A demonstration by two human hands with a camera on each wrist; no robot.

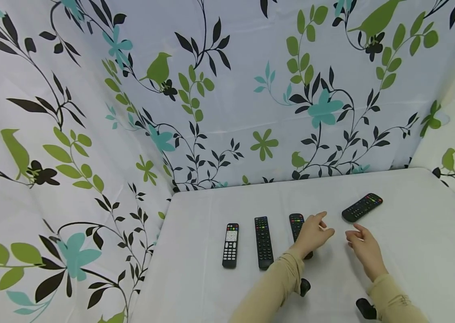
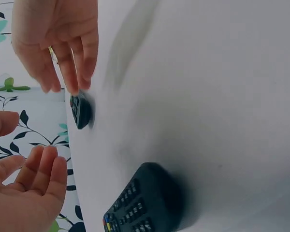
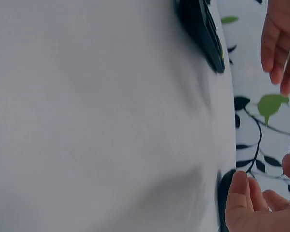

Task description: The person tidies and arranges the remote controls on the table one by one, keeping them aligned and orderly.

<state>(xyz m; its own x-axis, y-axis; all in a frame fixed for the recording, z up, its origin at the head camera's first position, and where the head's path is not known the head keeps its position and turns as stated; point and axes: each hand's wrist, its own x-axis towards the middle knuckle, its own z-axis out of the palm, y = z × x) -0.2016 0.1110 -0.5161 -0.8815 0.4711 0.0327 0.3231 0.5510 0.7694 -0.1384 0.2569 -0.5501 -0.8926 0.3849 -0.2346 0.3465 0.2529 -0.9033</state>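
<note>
My left hand (image 1: 313, 233) hovers over a black remote control (image 1: 296, 224), hiding its middle part. Its fingers are relaxed and hold nothing. To the right, my right hand (image 1: 366, 251) is also free, with loosely bent fingers near the close end of a tilted black remote (image 1: 362, 207). In the left wrist view, the left hand (image 2: 29, 188) is above the table beside a remote (image 2: 140, 203), while the right hand (image 2: 58, 43) overlaps the farther remote (image 2: 80, 112). The right wrist view has the right hand (image 3: 261, 208) partly covering a remote (image 3: 224, 193).
Further left, a black remote with white keys (image 1: 230, 246) and a long black remote (image 1: 264, 242) lie roughly parallel on the white table (image 1: 195, 287). A patterned cloth (image 1: 231, 112) with birds and leaves hangs behind and beside it. Dark wrist devices (image 1: 366, 308) show at the sleeves.
</note>
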